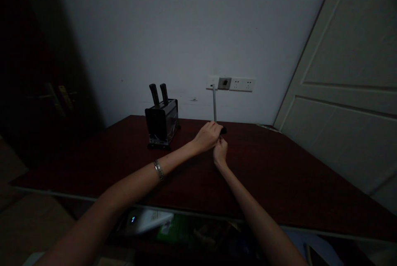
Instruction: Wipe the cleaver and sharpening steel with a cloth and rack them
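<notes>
My left hand (208, 134) is closed, knuckles up, above the middle of the table. Just below and to the right of it, my right hand (221, 150) is also closed; the two hands touch or nearly touch. A thin, straight metal rod (214, 104) rises almost upright from behind my left fingers. Its lower end is hidden by the hands. A short black end piece (223, 130) sticks out to the right of my left fist; whether it belongs to the rod, I cannot tell. Left of the hands stands a black knife block (161, 123) with two black-handled knives (159, 94) in it.
The dark red table (269, 175) reaches back to a pale wall (186, 30). Power sockets (242, 84) sit low on that wall. A white panelled door (347, 92) lies to the right. Beneath the tabletop, a shelf holds a green packet (175, 228) and other dim items.
</notes>
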Demonstrator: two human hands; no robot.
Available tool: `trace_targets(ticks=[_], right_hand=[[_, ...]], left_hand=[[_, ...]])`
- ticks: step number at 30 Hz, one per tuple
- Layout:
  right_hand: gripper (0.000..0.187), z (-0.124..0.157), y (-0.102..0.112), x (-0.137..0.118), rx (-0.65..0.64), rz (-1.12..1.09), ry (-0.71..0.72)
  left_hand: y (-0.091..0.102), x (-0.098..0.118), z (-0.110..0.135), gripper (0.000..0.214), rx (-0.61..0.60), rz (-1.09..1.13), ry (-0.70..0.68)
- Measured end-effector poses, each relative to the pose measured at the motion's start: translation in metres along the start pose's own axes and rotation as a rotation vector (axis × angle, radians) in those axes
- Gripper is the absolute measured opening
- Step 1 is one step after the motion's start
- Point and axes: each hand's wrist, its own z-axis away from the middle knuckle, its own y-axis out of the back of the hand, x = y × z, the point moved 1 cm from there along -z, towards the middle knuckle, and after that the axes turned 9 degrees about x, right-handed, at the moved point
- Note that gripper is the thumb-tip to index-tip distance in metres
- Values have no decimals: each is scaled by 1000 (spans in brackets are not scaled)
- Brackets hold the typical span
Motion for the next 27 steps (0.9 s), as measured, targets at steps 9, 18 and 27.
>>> trace_targets(ticks=[9, 18, 27], right_hand=[[30, 9, -3, -9, -72, -93, -186], [40, 12, -4, -14, -157, -201, -283], [35, 11, 0, -11, -129, -187, -194]], left_hand=[[-4, -6, 14, 22, 194, 244, 207], [3, -18, 16, 17, 212, 456, 302], [10, -7, 11, 21, 163, 201, 19]])
